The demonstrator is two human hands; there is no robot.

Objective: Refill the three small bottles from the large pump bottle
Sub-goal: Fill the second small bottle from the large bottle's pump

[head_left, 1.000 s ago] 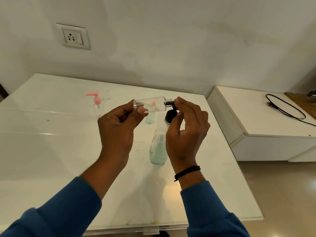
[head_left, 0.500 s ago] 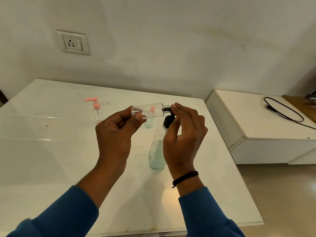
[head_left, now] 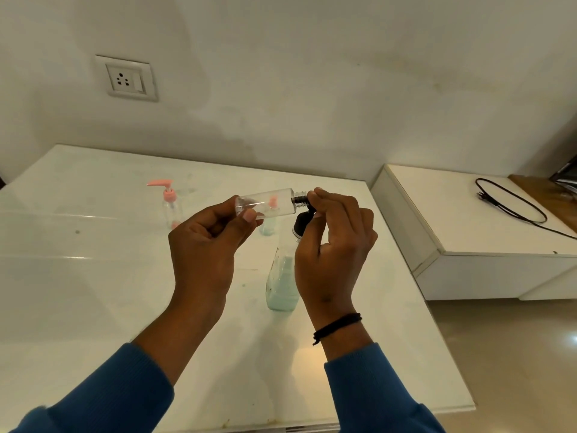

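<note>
Lying sideways, clear small bottle (head_left: 267, 205) (empty) shows bare threads.

The right hand (head_left: 334, 245) covers the cap end of the held bottle (head_left: 265, 206), so whether a cap sits on its neck cannot be told; it also hides the right side and pump head of the big bottle (head_left: 281, 285); a small bottle (head_left: 268, 225) at 12 o'clock of the hands shows only partly behind the held one; both sleeves (head_left: 103, 398) are cut by the bottom edge; the cable (head_left: 512, 203) at 3 o'clock runs off the right edge.
</note>
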